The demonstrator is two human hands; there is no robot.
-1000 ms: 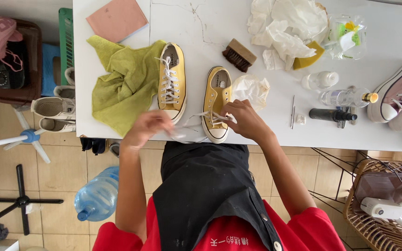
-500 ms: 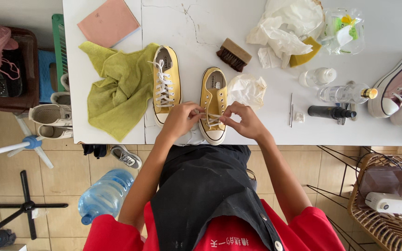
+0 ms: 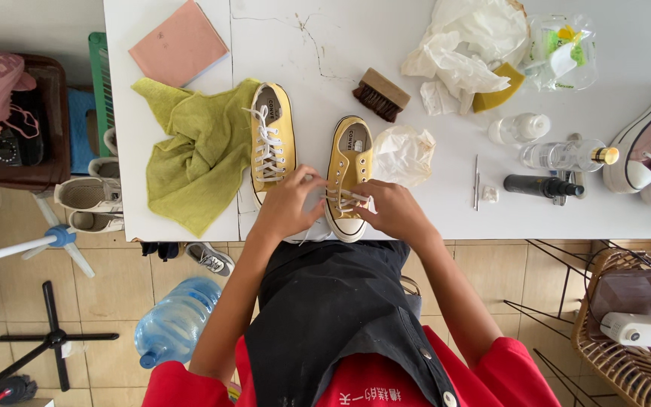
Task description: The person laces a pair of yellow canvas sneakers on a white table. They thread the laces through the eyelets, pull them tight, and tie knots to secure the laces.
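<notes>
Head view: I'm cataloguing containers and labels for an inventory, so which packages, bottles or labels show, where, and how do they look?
Clear plastic bag: table's far right, yellow and green contents.
Small clear bottle: right of the crumpled paper, white cap.
Clear bottle: lying beside it, yellow cap.
Black spray bottle: lying near the table's front edge.
Insole labels: dark print inside the yellow shoes.

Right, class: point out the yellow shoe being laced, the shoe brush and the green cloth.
yellow shoe being laced [image 3: 351,154], head view, on its insole near the heel.
shoe brush [image 3: 382,93], head view, on its wooden back.
green cloth [image 3: 194,154], head view, on its crumpled middle.
</notes>
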